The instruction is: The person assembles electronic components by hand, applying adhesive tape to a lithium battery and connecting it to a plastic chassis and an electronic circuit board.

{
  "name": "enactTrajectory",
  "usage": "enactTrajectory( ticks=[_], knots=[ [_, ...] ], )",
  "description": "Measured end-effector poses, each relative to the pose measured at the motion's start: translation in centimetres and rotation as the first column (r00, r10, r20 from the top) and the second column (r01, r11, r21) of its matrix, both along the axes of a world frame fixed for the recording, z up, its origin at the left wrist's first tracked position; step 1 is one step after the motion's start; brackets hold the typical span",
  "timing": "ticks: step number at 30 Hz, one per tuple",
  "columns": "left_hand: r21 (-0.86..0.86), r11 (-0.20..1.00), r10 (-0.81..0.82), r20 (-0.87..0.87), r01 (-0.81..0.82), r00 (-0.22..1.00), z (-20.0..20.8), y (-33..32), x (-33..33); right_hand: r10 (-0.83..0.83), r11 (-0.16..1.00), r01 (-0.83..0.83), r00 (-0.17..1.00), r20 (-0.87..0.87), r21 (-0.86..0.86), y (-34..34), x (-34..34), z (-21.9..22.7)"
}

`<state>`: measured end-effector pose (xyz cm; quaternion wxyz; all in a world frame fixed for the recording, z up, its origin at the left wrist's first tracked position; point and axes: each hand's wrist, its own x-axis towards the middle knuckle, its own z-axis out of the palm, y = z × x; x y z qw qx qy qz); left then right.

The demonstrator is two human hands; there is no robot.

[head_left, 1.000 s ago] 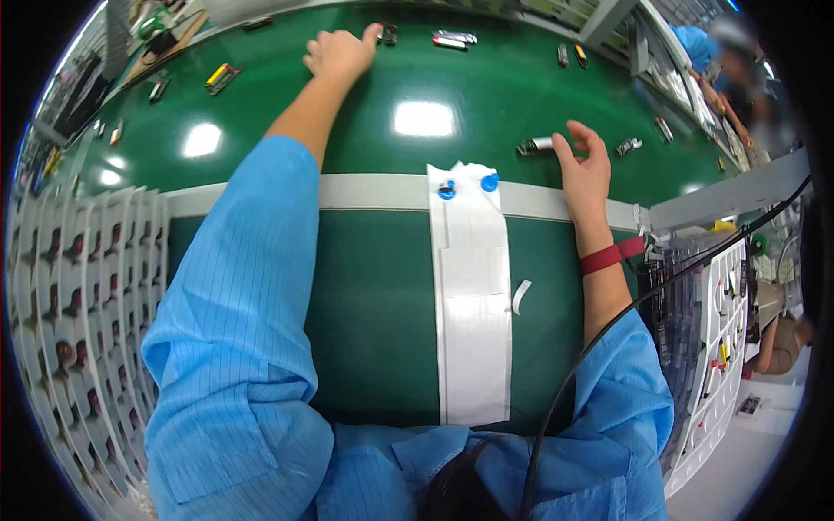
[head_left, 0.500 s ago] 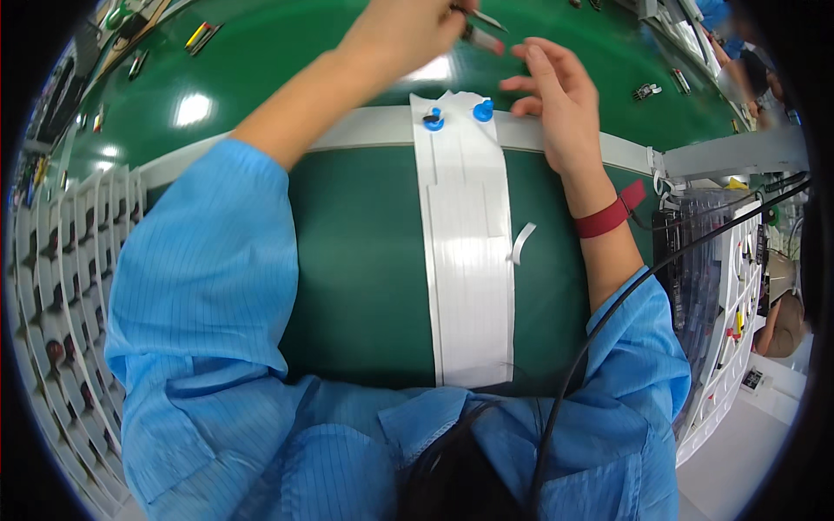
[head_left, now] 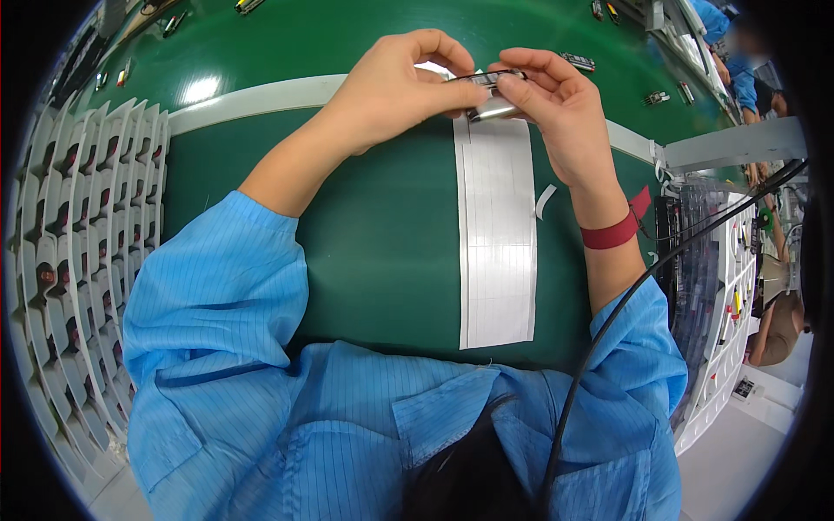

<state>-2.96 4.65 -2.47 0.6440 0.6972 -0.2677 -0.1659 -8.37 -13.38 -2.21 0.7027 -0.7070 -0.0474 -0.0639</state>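
Between both hands, above the far end of a white sheet, is a small electronic assembly [head_left: 495,108] with a black slim frame and a shiny silver body. My left hand [head_left: 391,87] pinches its left end between thumb and fingers. My right hand [head_left: 560,108] grips the other end, thumb on top, fingers curled behind. A red strap [head_left: 611,233] circles my right wrist. The long white sheet [head_left: 498,234] lies on the green mat [head_left: 382,243], its far end partly hidden by the hands. A small curled white strip [head_left: 546,201] lies beside its right edge.
White slotted racks holding small dark parts [head_left: 87,252] stand at left; another white tray [head_left: 717,339] is at right. Beyond a pale rail [head_left: 252,100], small assemblies [head_left: 656,98] lie on a green surface. A black cable [head_left: 643,278] crosses the right side. Other people are at far right.
My left hand has come down and right, bringing the assembly to my right hand, which now grips it too. The blue pieces on the sheet's far end are now out of sight.
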Motion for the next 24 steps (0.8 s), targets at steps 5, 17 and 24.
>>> enactTrajectory(
  ticks=[5, 17, 24],
  knots=[
    [0.271, 0.961, -0.060, 0.382, -0.050, 0.922, -0.9, 0.4, 0.6, 0.014, 0.999, -0.015, 0.999, -0.045, -0.037, 0.2, 0.1, -1.7],
    [-0.179, 0.982, 0.009, -0.251, -0.056, 0.968, -2.0, 2.0, 4.0, 0.037, 0.533, 0.185, 0.970, 0.241, -0.826, 1.1, -0.9, -1.8],
    [-0.229, 0.971, -0.051, -0.470, -0.066, 0.881, -1.7, 1.4, 4.3, 0.041, 0.593, -0.035, 0.999, -0.013, -0.805, -0.7, 2.4, -0.8]
  ],
)
